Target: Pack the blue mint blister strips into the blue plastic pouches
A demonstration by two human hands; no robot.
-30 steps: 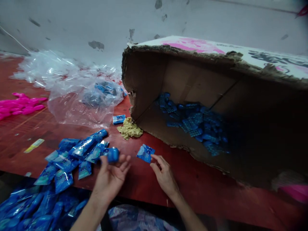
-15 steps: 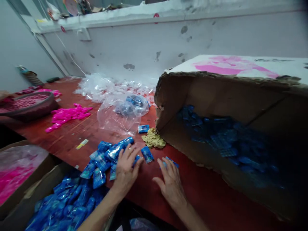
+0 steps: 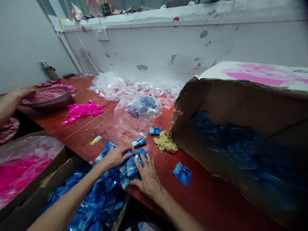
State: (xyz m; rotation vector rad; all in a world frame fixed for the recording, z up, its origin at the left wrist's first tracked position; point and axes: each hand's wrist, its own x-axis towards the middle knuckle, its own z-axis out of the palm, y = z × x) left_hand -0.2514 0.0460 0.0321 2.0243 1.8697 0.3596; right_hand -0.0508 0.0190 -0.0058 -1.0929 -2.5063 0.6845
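Both my hands lie flat on a pile of small blue sachets [image 3: 128, 166] at the near edge of the red table [image 3: 197, 189]. My left hand [image 3: 115, 156] covers the pile's far left side, fingers spread. My right hand [image 3: 147, 176] presses on its right side, palm down. One blue sachet [image 3: 182, 173] lies alone to the right of my right hand. Another sachet [image 3: 139, 142] lies just beyond the pile. Below the table edge an open box of blue sachets [image 3: 93, 205] sits under my left forearm.
A large cardboard box [image 3: 240, 106] lies on its side at right with blue sachets inside. A clear plastic bag [image 3: 138, 112], a yellow crumpled cloth [image 3: 166, 144], pink pieces [image 3: 81, 110] and a bowl [image 3: 47, 99] are on the table. Another person's hand [image 3: 19, 91] reaches the bowl.
The view has swung left and back. Both my hands have moved left onto the pile of sachets, and the single sachet that was by my right hand now lies alone on the table.
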